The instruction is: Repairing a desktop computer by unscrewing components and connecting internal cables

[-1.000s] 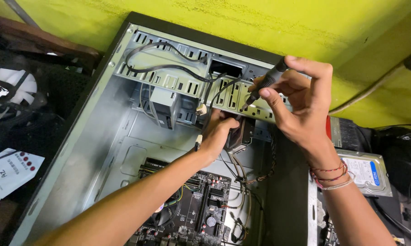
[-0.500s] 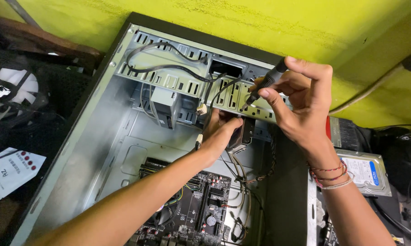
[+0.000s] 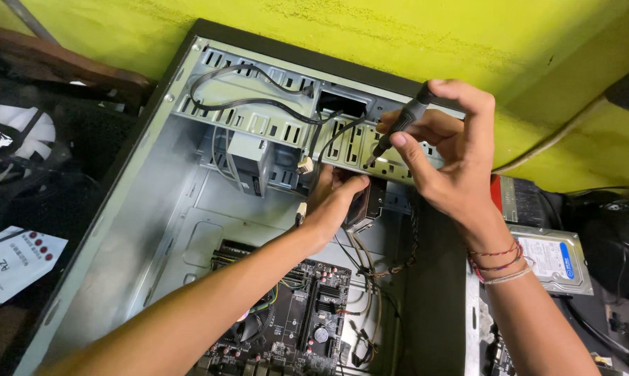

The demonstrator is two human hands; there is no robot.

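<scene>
Screwdriver (image 3: pixel 400 127): long axis ran diagonally, handle up-right, tip down-left against the perforated drive cage (image 3: pixel 273 125) of the open computer case (image 3: pixel 154 230).
Right hand (image 3: pixel 448 154): arched above the cage, fingers pinching the screwdriver's handle, wrist bent back.
Left hand (image 3: pixel 335 202): reached in under the cage, gripping a drive (image 3: pixel 369 202) from below.
Motherboard (image 3: pixel 293 327): low in the case.
</scene>
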